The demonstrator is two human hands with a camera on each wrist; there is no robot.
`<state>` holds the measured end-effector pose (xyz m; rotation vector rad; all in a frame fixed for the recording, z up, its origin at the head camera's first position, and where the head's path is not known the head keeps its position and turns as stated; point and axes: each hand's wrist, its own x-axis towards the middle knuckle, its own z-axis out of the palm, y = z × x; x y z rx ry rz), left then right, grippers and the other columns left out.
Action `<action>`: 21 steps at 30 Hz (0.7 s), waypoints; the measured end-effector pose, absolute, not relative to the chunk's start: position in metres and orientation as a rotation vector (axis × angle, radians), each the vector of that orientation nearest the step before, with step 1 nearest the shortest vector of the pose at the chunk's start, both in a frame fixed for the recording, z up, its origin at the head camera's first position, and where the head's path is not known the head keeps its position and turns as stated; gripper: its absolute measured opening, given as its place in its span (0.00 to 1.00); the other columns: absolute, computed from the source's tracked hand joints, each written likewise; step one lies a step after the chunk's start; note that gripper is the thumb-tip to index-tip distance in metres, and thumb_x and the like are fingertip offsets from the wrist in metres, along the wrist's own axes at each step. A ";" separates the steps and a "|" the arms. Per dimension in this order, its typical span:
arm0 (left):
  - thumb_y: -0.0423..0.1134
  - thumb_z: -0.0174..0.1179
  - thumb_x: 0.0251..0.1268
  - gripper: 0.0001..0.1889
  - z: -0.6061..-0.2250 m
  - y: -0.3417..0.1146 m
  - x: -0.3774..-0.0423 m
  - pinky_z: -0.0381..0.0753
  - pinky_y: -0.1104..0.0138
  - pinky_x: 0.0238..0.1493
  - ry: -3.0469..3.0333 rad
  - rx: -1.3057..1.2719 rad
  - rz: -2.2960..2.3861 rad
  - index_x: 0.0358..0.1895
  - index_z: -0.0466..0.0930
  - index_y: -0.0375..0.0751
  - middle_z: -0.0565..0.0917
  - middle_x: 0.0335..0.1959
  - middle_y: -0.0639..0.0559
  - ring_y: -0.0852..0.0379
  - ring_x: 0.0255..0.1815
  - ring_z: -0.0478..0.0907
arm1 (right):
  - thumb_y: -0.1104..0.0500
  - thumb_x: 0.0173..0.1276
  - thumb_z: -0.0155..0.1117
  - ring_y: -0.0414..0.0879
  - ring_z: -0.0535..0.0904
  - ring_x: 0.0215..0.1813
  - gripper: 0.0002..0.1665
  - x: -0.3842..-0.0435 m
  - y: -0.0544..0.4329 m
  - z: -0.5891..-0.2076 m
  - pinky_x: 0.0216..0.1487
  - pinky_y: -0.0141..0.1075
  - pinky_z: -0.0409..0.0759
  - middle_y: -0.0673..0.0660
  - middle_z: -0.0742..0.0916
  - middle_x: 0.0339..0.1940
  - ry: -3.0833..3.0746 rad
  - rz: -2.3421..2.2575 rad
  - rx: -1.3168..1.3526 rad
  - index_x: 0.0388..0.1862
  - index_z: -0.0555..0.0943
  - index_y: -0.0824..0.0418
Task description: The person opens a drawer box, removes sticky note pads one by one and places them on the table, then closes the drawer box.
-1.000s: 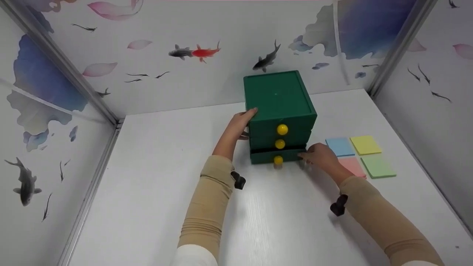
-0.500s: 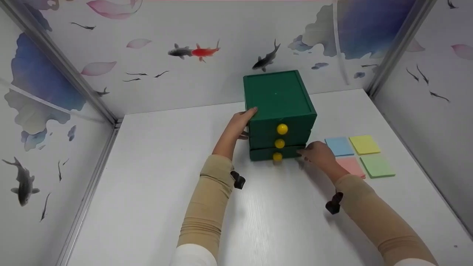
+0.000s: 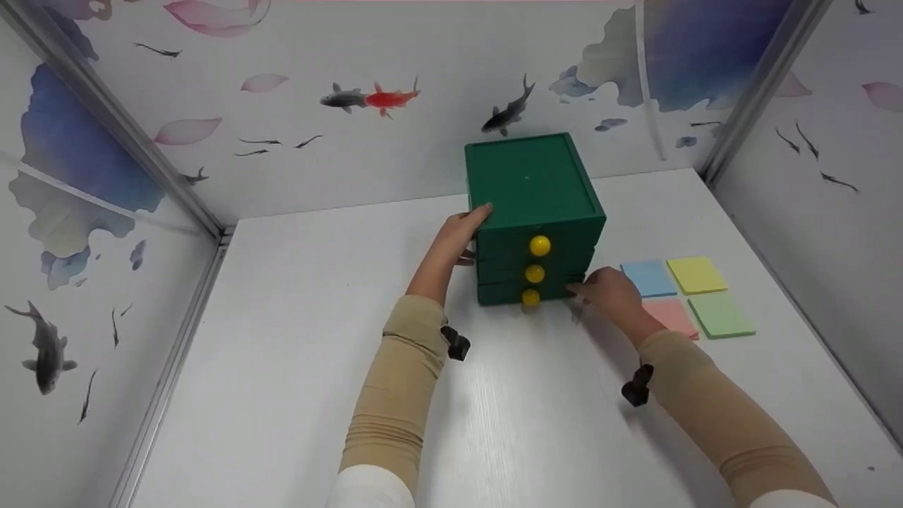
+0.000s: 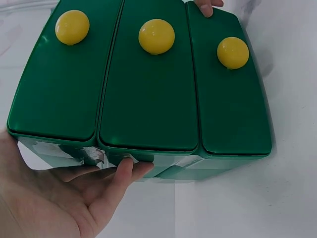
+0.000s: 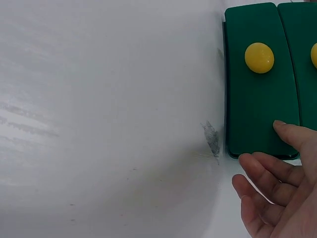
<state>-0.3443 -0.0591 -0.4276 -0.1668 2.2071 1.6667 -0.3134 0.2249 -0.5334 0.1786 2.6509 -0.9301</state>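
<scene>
A green drawer cabinet stands near the back wall, with three drawers stacked one above another and a round yellow knob on each. My left hand holds its left side, thumb over the top edge; in the left wrist view the fingers lie bent against the taped side wall. At the lower right corner is my right hand, its thumb tip touching the front of the bottom drawer. Its other fingers are loosely bent beside the corner. All the drawer fronts sit nearly flush.
Right of the cabinet lie a blue sticky-note pad, a yellow pad, a pink pad and a green pad. Printed panels wall in the white table at the back and sides.
The bottom drawer, which stood out slightly with a dark gap above it, has slid in. My right hand followed it a little inward. The left hand has stayed in place.
</scene>
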 end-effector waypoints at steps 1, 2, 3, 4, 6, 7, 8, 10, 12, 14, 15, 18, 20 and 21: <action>0.70 0.49 0.64 0.47 -0.428 -0.059 -0.344 0.80 0.56 0.50 2.207 -0.169 1.666 0.76 0.55 0.39 0.70 0.66 0.39 0.42 0.53 0.77 | 0.43 0.69 0.63 0.54 0.79 0.38 0.26 -0.313 0.225 -0.534 0.41 0.41 0.79 0.61 0.86 0.39 2.651 -0.932 0.183 0.46 0.80 0.68; 0.70 0.48 0.64 0.47 -0.429 -0.058 -0.344 0.80 0.56 0.50 2.211 -0.168 1.665 0.76 0.55 0.39 0.70 0.65 0.39 0.42 0.53 0.77 | 0.43 0.69 0.63 0.54 0.79 0.38 0.27 -0.313 0.226 -0.534 0.41 0.42 0.79 0.62 0.85 0.39 2.647 -0.935 0.185 0.46 0.80 0.68; 0.71 0.48 0.64 0.47 -0.429 -0.058 -0.343 0.80 0.55 0.50 2.216 -0.168 1.665 0.76 0.55 0.39 0.70 0.65 0.39 0.42 0.52 0.77 | 0.43 0.69 0.63 0.54 0.78 0.39 0.27 -0.312 0.226 -0.535 0.42 0.42 0.80 0.62 0.85 0.40 2.644 -0.937 0.187 0.47 0.80 0.68; 0.71 0.48 0.64 0.47 -0.430 -0.057 -0.342 0.80 0.55 0.50 2.227 -0.164 1.665 0.75 0.56 0.38 0.70 0.65 0.39 0.41 0.52 0.77 | 0.43 0.69 0.63 0.54 0.78 0.38 0.27 -0.312 0.227 -0.536 0.42 0.42 0.79 0.62 0.85 0.39 2.646 -0.935 0.182 0.46 0.80 0.68; 0.71 0.47 0.64 0.48 -0.430 -0.057 -0.341 0.79 0.53 0.51 2.260 -0.160 1.656 0.75 0.56 0.37 0.70 0.65 0.38 0.41 0.51 0.78 | 0.42 0.69 0.63 0.53 0.78 0.38 0.28 -0.311 0.227 -0.537 0.40 0.42 0.79 0.61 0.85 0.39 2.658 -0.924 0.167 0.45 0.80 0.68; 0.72 0.46 0.65 0.47 -0.430 -0.056 -0.341 0.79 0.52 0.52 2.283 -0.160 1.645 0.75 0.56 0.37 0.71 0.64 0.38 0.41 0.51 0.78 | 0.42 0.69 0.62 0.53 0.78 0.37 0.28 -0.311 0.227 -0.537 0.40 0.42 0.79 0.61 0.85 0.38 2.665 -0.915 0.155 0.45 0.80 0.68; 0.71 0.45 0.65 0.47 -0.430 -0.056 -0.341 0.78 0.52 0.52 2.313 -0.156 1.629 0.75 0.57 0.36 0.71 0.64 0.38 0.41 0.51 0.77 | 0.42 0.69 0.61 0.53 0.78 0.37 0.28 -0.310 0.228 -0.536 0.39 0.42 0.79 0.61 0.85 0.38 2.672 -0.905 0.148 0.45 0.81 0.68; 0.71 0.44 0.67 0.46 -0.430 -0.056 -0.340 0.77 0.52 0.52 2.360 -0.144 1.593 0.74 0.58 0.35 0.71 0.64 0.39 0.42 0.52 0.77 | 0.42 0.69 0.60 0.53 0.78 0.37 0.28 -0.309 0.229 -0.533 0.39 0.42 0.78 0.61 0.86 0.38 2.693 -0.884 0.122 0.44 0.81 0.68; 0.70 0.42 0.68 0.45 -0.430 -0.058 -0.339 0.76 0.53 0.53 2.385 -0.126 1.562 0.74 0.59 0.35 0.72 0.64 0.39 0.43 0.54 0.76 | 0.42 0.70 0.59 0.54 0.78 0.38 0.28 -0.307 0.228 -0.528 0.41 0.44 0.79 0.61 0.85 0.39 2.703 -0.876 0.107 0.46 0.81 0.68; 0.69 0.40 0.70 0.44 -0.430 -0.063 -0.337 0.75 0.53 0.54 2.388 -0.088 1.544 0.74 0.59 0.35 0.73 0.64 0.39 0.43 0.57 0.75 | 0.42 0.70 0.59 0.54 0.78 0.40 0.28 -0.305 0.229 -0.524 0.43 0.45 0.79 0.61 0.85 0.39 2.717 -0.864 0.087 0.47 0.81 0.67; 0.68 0.40 0.71 0.43 -0.431 -0.067 -0.335 0.74 0.53 0.55 2.383 -0.070 1.542 0.74 0.59 0.35 0.73 0.64 0.39 0.43 0.58 0.74 | 0.42 0.70 0.59 0.54 0.78 0.40 0.28 -0.304 0.229 -0.522 0.43 0.45 0.79 0.61 0.85 0.40 2.723 -0.864 0.070 0.48 0.81 0.67; 0.65 0.40 0.73 0.40 -0.430 -0.077 -0.329 0.73 0.52 0.58 2.379 -0.024 1.546 0.73 0.60 0.35 0.73 0.63 0.38 0.42 0.60 0.74 | 0.43 0.71 0.59 0.54 0.78 0.40 0.26 -0.299 0.230 -0.516 0.43 0.46 0.80 0.61 0.85 0.40 2.776 -0.847 0.010 0.47 0.81 0.67; 0.63 0.41 0.74 0.38 -0.429 -0.084 -0.325 0.72 0.52 0.59 2.394 0.008 1.546 0.73 0.61 0.35 0.73 0.64 0.38 0.43 0.60 0.74 | 0.43 0.71 0.59 0.54 0.78 0.40 0.26 -0.295 0.232 -0.511 0.43 0.46 0.79 0.61 0.85 0.40 2.812 -0.840 -0.025 0.46 0.82 0.66; 0.62 0.41 0.74 0.37 -0.429 -0.087 -0.322 0.72 0.53 0.60 2.408 0.022 1.541 0.73 0.61 0.36 0.73 0.64 0.38 0.43 0.61 0.73 | 0.43 0.71 0.59 0.54 0.78 0.40 0.26 -0.293 0.234 -0.509 0.43 0.46 0.79 0.61 0.85 0.41 2.827 -0.841 -0.044 0.46 0.82 0.66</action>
